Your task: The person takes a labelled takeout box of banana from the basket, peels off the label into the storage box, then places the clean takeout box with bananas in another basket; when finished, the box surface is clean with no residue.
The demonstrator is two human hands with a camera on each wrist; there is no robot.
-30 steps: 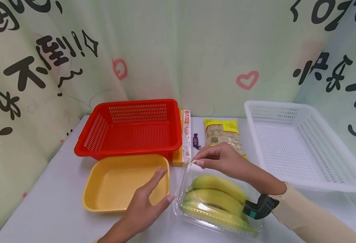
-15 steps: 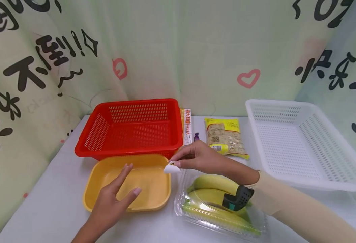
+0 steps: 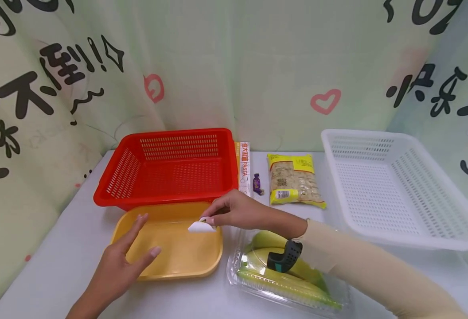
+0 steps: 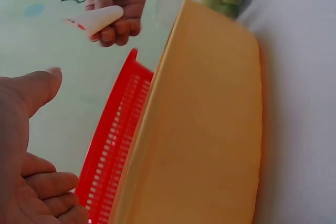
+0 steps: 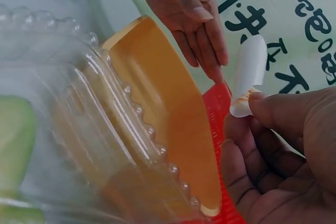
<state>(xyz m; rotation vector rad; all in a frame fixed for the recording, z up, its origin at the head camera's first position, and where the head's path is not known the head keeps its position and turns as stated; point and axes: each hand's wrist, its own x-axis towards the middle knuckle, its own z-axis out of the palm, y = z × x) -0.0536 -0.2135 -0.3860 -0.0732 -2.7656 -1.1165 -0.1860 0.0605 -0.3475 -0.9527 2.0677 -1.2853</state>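
My right hand (image 3: 242, 212) pinches a small white curled piece (image 3: 200, 227) between thumb and fingers, above the right part of the yellow tray (image 3: 186, 259). In the right wrist view the white piece (image 5: 251, 66) looks smooth and rounded, with an orange-yellow mark near the thumb; what it is I cannot tell. Over the tray's left side, my left hand (image 3: 112, 272) is spread with nothing in it. Beneath the right forearm lies a clear plastic box (image 3: 234, 270) of bananas (image 3: 282, 283), partly covered by the wrist strap and sleeve.
Behind the tray stands a red basket (image 3: 170, 177), with a pasta box (image 3: 244, 164) against its right side. A purple-wrapped candy (image 3: 257, 184) and a yellow-and-brown bag (image 3: 294, 179) lie further right. A white basket (image 3: 381, 199) occupies the table's right side, and a printed curtain (image 3: 274, 66) hangs behind.
The right hand has moved left with the white piece, from the banana box's far left corner to over the yellow tray. The left hand has drawn back to the left.
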